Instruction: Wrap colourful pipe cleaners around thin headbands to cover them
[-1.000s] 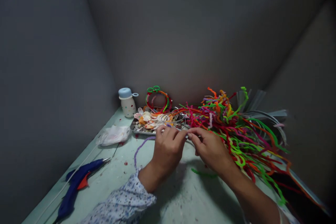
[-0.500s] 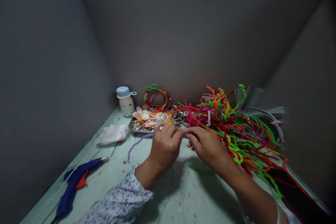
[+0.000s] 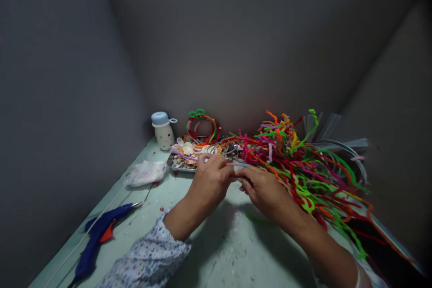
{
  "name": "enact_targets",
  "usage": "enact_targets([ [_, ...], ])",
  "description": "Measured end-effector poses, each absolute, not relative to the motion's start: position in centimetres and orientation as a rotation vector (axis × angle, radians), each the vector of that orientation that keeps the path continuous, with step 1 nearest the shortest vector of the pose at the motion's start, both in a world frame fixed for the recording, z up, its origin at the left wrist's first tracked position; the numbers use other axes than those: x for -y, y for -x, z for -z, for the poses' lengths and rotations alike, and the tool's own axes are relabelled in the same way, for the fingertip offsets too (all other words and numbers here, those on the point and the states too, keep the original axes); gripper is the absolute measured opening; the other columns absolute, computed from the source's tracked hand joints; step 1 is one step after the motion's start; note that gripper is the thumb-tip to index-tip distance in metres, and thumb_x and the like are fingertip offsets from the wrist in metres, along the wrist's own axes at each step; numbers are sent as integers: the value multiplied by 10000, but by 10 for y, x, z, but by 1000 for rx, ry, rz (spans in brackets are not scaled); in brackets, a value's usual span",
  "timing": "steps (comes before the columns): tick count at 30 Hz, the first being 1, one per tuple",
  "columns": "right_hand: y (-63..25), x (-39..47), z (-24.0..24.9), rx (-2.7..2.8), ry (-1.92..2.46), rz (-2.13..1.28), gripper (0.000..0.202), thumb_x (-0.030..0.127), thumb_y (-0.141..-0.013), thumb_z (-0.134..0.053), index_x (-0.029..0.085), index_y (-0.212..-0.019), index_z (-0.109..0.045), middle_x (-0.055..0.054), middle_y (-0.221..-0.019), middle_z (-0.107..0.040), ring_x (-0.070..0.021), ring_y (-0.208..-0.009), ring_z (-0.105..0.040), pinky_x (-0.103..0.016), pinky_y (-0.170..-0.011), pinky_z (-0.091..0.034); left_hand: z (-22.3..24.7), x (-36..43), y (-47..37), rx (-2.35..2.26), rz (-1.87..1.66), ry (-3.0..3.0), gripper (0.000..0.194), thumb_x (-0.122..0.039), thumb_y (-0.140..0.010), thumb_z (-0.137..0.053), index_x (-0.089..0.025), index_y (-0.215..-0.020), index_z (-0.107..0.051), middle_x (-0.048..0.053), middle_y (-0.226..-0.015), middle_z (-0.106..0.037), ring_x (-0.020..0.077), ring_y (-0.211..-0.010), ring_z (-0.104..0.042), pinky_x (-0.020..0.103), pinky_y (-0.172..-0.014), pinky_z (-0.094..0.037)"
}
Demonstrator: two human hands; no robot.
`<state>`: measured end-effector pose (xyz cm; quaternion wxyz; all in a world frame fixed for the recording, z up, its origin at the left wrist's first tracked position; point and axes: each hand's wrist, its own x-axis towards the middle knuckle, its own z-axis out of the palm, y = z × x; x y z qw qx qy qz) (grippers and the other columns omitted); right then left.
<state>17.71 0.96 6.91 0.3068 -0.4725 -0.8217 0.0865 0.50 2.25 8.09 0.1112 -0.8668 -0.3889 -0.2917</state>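
Observation:
My left hand (image 3: pixel 212 179) is closed in a pinch at the front edge of the metal tray. A fuzzy purple stem (image 3: pixel 184 156) runs from its fingers leftward over the tray's shells (image 3: pixel 189 148). My right hand (image 3: pixel 261 184) pinches just to the right, its fingertips almost meeting the left ones. Between them shows a thin pale and bluish piece (image 3: pixel 240 165), partly hidden by the fingers. A thin wire-like hoop (image 3: pixel 232 149) rises behind the fingers.
A blue glue gun (image 3: pixel 97 238) and a plastic bag (image 3: pixel 146 173) lie left. Behind stand a white bottle (image 3: pixel 164 136) and a decorated headband (image 3: pixel 216 130) by the metal tray (image 3: pixel 182 169). Many colourful fuzzy stems (image 3: pixel 297 162) are heaped at right.
The free end of the purple stem has swung up from the table to over the tray. Both hands remain close together, and a pale and bluish piece now shows between them.

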Motion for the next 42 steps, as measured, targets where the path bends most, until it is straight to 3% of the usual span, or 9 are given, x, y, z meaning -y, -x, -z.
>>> enact_targets([
  [5,-176,-8,-76,2011,1320,-352,224,185,-888,-463,180,-965,-673,-48,-831,-714,-149,-594,-655,-269,-636,-495,-82,-17,-3,1040,1180,2228,74,-247,-828,-632,-213,-889,-655,71,-975,-620,227,-987,-516,414,-898,-343],
  [9,-177,-5,-87,1797,1417,-525,226,254,-892,-463,189,-960,-669,2,-654,-687,-146,-520,-641,-244,-550,-475,-69,-15,-3,821,1425,2101,77,-203,-782,-674,-206,-783,-597,16,-769,-593,171,-801,-526,345,-813,-385],
  [13,-177,-2,-92,1764,1409,-602,232,268,-885,-481,194,-988,-676,11,-645,-689,-133,-492,-620,-233,-519,-461,-63,-18,-5,1103,1477,2128,157,-222,-797,-647,-167,-943,-626,85,-914,-623,217,-894,-540,371,-815,-407],
  [17,-176,-2,-91,1820,1327,-647,228,254,-888,-478,193,-977,-679,5,-651,-688,-126,-504,-617,-223,-510,-461,-65,-23,-7,1253,1406,2268,131,-270,-822,-629,-169,-877,-693,105,-929,-656,251,-944,-567,439,-883,-382],
  [21,-176,-3,-86,1840,1300,-702,192,244,-880,-487,194,-940,-663,1,-644,-677,-132,-539,-635,-220,-512,-476,-67,-27,-5,1293,1443,2576,127,-291,-812,-657,-205,-868,-730,65,-889,-697,219,-906,-600,405,-873,-403],
  [27,-178,-6,-79,1721,1204,-850,134,267,-865,-517,228,-992,-533,-22,-885,-698,-142,-610,-681,-241,-522,-529,-77,-30,-2,1459,1651,2865,128,-294,-787,-682,-179,-814,-734,59,-842,-696,195,-858,-615,332,-804,-460],
  [32,-179,-5,-78,1774,1199,-831,43,247,-871,-508,235,-912,-514,2,-816,-675,-139,-624,-685,-239,-556,-532,-84,-28,-3,1560,1865,3045,125,-268,-745,-715,-168,-819,-731,50,-838,-706,174,-845,-635,285,-791,-485],
  [38,-179,-4,-75,1840,1222,-760,56,192,-868,-467,234,-877,-503,23,-755,-648,-134,-630,-686,-216,-542,-496,-87,-27,1,1882,1739,3048,184,-314,-706,-741,-149,-786,-724,54,-812,-719,173,-800,-651,287,-784,-492],
  [42,-178,-2,-76,1896,1218,-667,79,164,-860,-457,228,-859,-504,27,-731,-645,-126,-636,-678,-213,-567,-475,-89,-27,3,1861,1669,3065,161,-315,-723,-717,-155,-747,-709,46,-771,-717,168,-757,-650,288,-752,-495],
])
